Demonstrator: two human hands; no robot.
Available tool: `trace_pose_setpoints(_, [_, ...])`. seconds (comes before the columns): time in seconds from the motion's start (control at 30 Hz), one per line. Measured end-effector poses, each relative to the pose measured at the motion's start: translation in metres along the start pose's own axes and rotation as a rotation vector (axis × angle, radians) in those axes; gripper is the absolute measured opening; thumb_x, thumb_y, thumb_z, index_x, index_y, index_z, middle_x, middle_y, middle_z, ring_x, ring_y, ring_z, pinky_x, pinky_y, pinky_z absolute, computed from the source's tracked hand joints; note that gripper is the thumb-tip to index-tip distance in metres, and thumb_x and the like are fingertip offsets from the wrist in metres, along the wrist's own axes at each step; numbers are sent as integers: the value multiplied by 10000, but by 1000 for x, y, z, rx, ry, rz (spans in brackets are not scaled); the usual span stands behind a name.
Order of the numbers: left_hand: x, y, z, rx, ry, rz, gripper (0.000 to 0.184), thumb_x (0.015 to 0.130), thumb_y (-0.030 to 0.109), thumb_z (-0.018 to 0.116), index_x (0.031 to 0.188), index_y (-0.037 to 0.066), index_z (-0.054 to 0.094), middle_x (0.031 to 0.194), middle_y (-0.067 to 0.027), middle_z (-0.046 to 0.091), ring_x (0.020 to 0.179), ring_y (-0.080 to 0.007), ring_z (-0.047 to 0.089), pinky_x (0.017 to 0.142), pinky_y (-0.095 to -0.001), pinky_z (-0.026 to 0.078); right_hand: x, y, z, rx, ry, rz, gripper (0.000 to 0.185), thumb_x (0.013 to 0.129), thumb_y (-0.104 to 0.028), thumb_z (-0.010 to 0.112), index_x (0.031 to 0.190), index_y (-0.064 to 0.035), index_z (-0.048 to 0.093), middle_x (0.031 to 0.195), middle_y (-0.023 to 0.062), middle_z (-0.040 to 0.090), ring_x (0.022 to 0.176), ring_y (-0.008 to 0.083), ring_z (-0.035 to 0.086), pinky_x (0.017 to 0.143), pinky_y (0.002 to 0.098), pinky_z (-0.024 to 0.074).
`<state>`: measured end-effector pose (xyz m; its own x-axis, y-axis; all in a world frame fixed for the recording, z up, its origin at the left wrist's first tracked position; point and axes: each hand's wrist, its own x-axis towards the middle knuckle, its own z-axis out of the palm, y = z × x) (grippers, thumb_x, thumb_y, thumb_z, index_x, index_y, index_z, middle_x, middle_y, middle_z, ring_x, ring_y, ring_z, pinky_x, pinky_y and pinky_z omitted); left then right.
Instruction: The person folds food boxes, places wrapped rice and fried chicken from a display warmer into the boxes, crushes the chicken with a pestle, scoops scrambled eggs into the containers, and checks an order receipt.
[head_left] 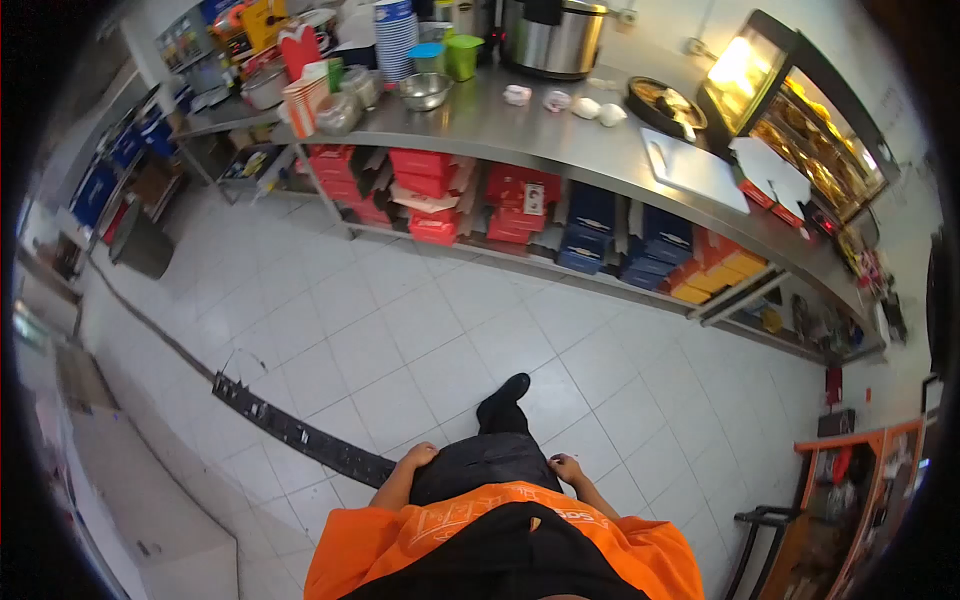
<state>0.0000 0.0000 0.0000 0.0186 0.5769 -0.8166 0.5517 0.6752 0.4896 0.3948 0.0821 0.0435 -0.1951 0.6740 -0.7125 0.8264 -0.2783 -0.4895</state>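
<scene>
Though dark, clothing (475,466) beside the fingers (426,453)

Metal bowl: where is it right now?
In the head view, the metal bowl is near the top, left of centre, on the steel counter near the green container.

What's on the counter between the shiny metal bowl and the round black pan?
The head view shows four small pale bundles in a row between bowl and pan.
</scene>
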Motion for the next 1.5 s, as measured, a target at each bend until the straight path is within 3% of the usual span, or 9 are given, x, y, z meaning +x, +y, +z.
trace_pose_setpoints(0.27, [-14,15,11,-223,-184,-89,484,754,375,543,1090,38,458,789,-92,555,644,-174,521,527,-332,418,-43,-5,19,291,67,207,904,725,-362,588,1295,27,4,1025,304,506,1002,375,490,853,378,392])
trace_pose_setpoints(0.4, [-28,15,22,-198,-111,-160,680,757,509,484,1232,59,300,908,-103,540,770,-202,505,601,-363,410,-49,3,45,-30,527,-77,900,754,-391,566,1297,37,-11,1314,308,126,1224,404,176,994,399,213])
trace_pose_setpoints(0.53, [-46,16,37,342,614,-149,794,766,549,458,1275,-4,202,1130,-188,472,1034,-264,464,858,-371,373,-57,-15,57,435,-89,3,931,751,-524,507,1248,143,89,1300,303,176,1237,368,170,1011,357,184])
trace_pose_setpoints(0.73, [-69,14,34,-286,-245,29,812,781,591,354,1314,15,142,1346,-227,162,1256,-354,137,1019,-441,122,-36,5,78,7,782,4,856,763,-500,502,1249,123,175,1281,276,256,1234,289,221,1012,321,174])
trace_pose_setpoints(0.87, [-74,13,30,5,656,-255,767,795,513,407,1316,17,143,1369,-215,71,1263,-352,104,1009,-464,144,-53,-21,55,499,-101,-33,788,778,-485,476,1235,113,243,1226,238,366,1209,282,277,1004,293,192])
trace_pose_setpoints(1.07, [-14,-30,48,-573,-434,-129,637,816,534,358,1149,2,464,1198,-226,423,1123,-354,390,916,-388,325,-19,-16,51,440,291,42,806,774,-474,499,1221,139,228,1272,295,260,1207,334,263,991,343,219])
trace_pose_setpoints(1.2, [-16,-17,24,-128,-192,-152,643,812,541,356,1135,-3,475,1187,-220,437,1096,-358,418,883,-387,354,-8,-27,51,6,776,-117,891,754,-551,451,1242,141,175,1308,309,162,1244,357,175,1021,344,165])
trace_pose_setpoints(1.3, [-4,-5,8,126,-69,-120,661,809,550,355,1138,-13,466,1181,-223,440,1084,-360,430,872,-374,366,-1,-36,41,16,-135,-41,926,725,-601,437,1232,141,213,1311,301,173,1248,348,173,1022,345,166])
trace_pose_setpoints(1.5, [15,1,-14,104,17,-261,695,817,552,319,1210,-20,367,1242,-213,376,1154,-356,348,923,-445,305,11,-48,14,265,15,51,845,699,-618,454,1170,80,393,1140,260,461,1099,343,427,919,359,332])
